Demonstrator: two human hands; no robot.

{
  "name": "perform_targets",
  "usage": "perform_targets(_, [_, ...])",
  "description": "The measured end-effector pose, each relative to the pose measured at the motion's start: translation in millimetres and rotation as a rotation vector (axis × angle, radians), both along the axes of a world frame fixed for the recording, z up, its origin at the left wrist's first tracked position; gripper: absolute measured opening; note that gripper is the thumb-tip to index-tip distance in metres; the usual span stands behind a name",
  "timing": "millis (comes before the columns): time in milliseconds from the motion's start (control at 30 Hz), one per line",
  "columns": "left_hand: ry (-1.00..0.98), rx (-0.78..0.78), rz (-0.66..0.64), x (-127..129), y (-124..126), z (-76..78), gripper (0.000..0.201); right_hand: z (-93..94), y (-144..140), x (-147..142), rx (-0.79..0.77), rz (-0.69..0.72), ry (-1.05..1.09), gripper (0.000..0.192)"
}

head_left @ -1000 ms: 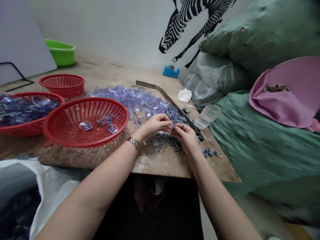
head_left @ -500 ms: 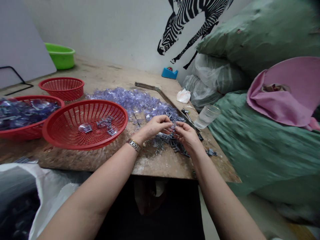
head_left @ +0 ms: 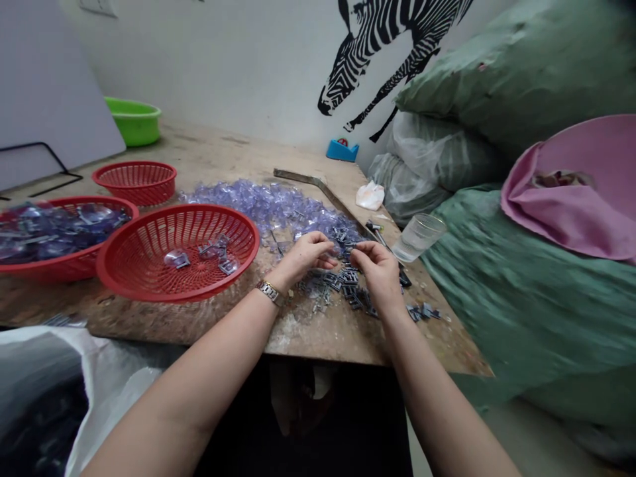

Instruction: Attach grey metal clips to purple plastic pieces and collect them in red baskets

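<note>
A worn wooden surface (head_left: 218, 156) beneath a zebra wall decal (head_left: 392, 40) is carrying a heap of clear plastic pieces (head_left: 268, 202) and a scatter of small dark metal clips (head_left: 348, 288). Above the clips, the left hand (head_left: 304, 257), a watch (head_left: 269, 291) sitting on its wrist, and the right hand (head_left: 380, 270) are meeting fingertip to fingertip, each grip pressing together on something too small to make out. A red basket (head_left: 124, 278) holding a few finished pieces is sitting just left of the hands, with a fuller basket (head_left: 74, 262) beyond it. A plastic cup (head_left: 420, 236) is standing near the right edge, beside green sacks (head_left: 521, 291).
</note>
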State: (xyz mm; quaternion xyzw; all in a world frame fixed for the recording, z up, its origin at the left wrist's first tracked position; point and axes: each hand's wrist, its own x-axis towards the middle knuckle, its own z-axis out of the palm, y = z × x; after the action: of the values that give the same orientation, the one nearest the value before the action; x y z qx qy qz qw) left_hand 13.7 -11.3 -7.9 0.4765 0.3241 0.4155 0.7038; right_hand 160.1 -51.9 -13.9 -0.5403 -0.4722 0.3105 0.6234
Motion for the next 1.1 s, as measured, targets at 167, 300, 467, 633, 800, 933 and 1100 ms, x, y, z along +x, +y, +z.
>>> perform_targets(167, [-0.009,0.002,-0.051,1.3,2.9,-3.2,0.013,-9.7,-0.5,-9.2,0.029,-0.015,-0.109,0.018])
perform_targets(300, [-0.016,0.054,-0.116,0.4,1.1,-2.1,0.011,-16.5,-1.4,-9.4,0.036,-0.038,-0.093,0.017])
perform_targets(467, [-0.006,0.086,-0.154,0.3,-0.8,-0.7,0.011,-22.2,-1.9,-6.3,0.017,-0.030,-0.072,0.017])
perform_targets(633, [0.044,0.051,-0.120,2.5,1.9,-4.4,0.012,-27.5,-1.8,-5.6,-0.057,0.017,0.011,0.020])
perform_targets(800, [0.059,0.022,-0.083,3.1,0.4,-1.3,0.014,-27.0,-2.4,-5.2,-0.052,-0.014,0.035,0.019])
perform_targets(933, [0.071,-0.011,-0.038,2.9,0.3,-0.3,0.016,-23.8,-4.1,-5.0,-0.022,-0.042,0.086,0.021])
perform_targets(1100, [0.067,-0.003,-0.035,3.2,0.9,-1.7,0.018,-21.9,-7.3,-7.1,-0.002,-0.026,0.071,0.019])
